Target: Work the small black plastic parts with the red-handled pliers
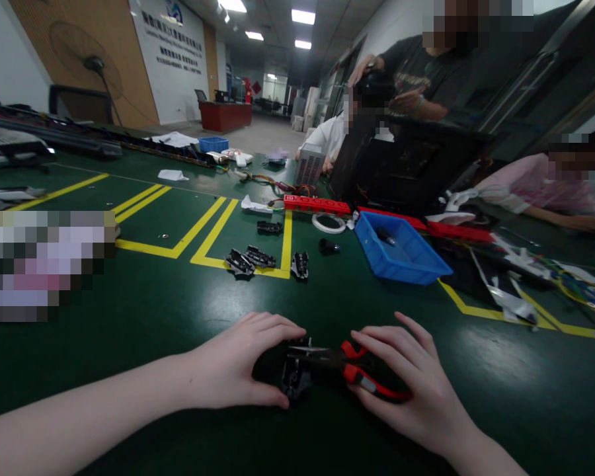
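Our left hand [238, 367]: thumb and forefinger closed on opposite edges of small black plastic piece [296, 381], low at table, directly before us. Our right hand [406, 377]: gripping red-and-black-handled pliers [353, 375], metal jaws at top of piece; contact, we cannot tell. Beyond our hands, on dark green table [168, 324] with yellow lines: four black plastic parts [300, 266]; to their right, blue rectangular plastic tray [401, 268].

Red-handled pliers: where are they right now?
In the head view, the red-handled pliers are low, just right of centre, held by the right hand, with their tips at the black part the left hand holds.
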### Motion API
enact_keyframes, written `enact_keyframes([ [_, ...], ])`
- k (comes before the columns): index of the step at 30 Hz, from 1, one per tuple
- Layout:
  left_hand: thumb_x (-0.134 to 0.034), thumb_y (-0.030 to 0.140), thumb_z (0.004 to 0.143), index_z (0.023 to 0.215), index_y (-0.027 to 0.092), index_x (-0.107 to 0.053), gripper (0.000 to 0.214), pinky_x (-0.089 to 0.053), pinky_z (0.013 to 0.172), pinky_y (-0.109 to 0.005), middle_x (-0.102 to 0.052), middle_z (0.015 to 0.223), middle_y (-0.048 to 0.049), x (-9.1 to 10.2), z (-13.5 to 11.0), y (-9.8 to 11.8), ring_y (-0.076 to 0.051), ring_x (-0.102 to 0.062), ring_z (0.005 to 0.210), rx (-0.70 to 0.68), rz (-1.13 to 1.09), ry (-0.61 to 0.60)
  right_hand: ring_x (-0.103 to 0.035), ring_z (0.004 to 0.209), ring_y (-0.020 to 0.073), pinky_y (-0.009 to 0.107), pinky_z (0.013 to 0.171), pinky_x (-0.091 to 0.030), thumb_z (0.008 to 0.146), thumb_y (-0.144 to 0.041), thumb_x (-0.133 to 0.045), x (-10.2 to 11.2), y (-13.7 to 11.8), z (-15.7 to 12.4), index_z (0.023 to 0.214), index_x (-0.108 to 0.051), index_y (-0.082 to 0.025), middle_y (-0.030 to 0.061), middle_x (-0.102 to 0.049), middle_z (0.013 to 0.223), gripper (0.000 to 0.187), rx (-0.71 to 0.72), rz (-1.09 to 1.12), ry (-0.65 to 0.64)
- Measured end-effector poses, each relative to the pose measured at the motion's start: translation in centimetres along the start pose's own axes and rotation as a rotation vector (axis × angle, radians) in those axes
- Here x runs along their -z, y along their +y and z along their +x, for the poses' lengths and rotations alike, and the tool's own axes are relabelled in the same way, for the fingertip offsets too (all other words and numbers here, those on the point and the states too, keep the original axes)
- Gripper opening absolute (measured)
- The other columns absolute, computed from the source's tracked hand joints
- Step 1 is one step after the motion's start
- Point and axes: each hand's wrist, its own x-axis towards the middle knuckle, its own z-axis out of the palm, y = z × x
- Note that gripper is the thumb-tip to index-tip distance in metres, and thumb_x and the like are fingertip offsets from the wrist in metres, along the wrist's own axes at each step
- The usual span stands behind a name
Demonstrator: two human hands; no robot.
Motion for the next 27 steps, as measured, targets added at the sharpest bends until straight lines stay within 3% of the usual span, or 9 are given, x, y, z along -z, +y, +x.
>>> enact_keyframes([
  [11,-0.084,0.029,0.071,0.125,0.022,-0.054,0.062,-0.041,0.106,-0.051,-0.058,0.136,-0.0097,-0.05,-0.06,0.31,-0.030,-0.054,0.125,0.031,-0.041,0.029,-0.068,0.092,0.0213,0.051,0.107,-0.038,0.081,-0.031,-0.067,0.18,-0.22,0.20,0.123,-0.059,-0.023,0.0054,-0.071,0.103,0.043,-0.019,0.007,0.002],
  [27,-0.078,0.022,0.071,0.113,0.021,-0.059,0.046,-0.040,0.106,-0.052,-0.055,0.138,-0.0092,-0.21,-0.04,0.93,-0.031,-0.053,0.125,0.022,0.029,0.033,-0.068,0.091,0.0218,0.051,0.104,-0.041,0.078,-0.029,-0.068,0.31,0.00,0.11,0.120,-0.059,-0.021,0.0065,-0.071,0.101,0.044,0.002,0.020,-0.015],
])
